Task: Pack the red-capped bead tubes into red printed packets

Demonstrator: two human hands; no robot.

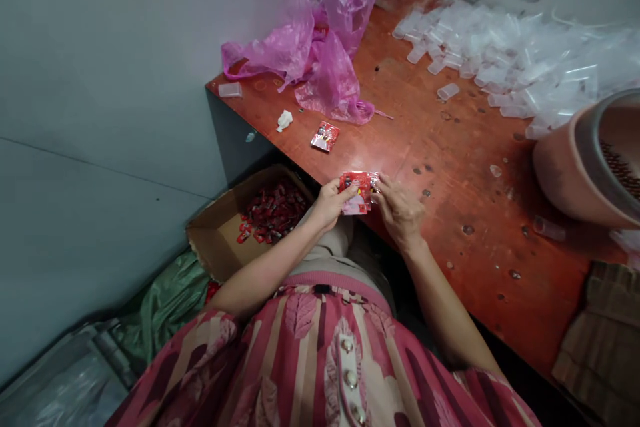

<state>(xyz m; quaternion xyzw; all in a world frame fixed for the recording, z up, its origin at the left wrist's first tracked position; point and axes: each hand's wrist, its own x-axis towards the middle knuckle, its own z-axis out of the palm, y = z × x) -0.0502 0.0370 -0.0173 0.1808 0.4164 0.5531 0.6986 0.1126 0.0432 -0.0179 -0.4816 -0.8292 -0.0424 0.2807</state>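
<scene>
My left hand (331, 203) is closed on a small stack of red printed packets (354, 183), thumb across the front, just over the table's near edge. At the stack's right side, the fingers of my right hand (401, 205) pinch a shiny edge of a packet; whether it is a separate one I cannot tell. Another red packet (325, 136) lies flat on the table, a little beyond my left hand. Below and left of my hands, a cardboard box (213, 233) holds many small red wrapped pieces (274, 210).
On the reddish wooden table (450, 173) lie a pink plastic bag (335, 73), a crumpled white scrap (285, 121) and a heap of clear plastic cups (525, 67). A pink bucket (565, 160) stands at the right, near a brown folded cloth (600, 327). A grey wall (100, 80) borders the left.
</scene>
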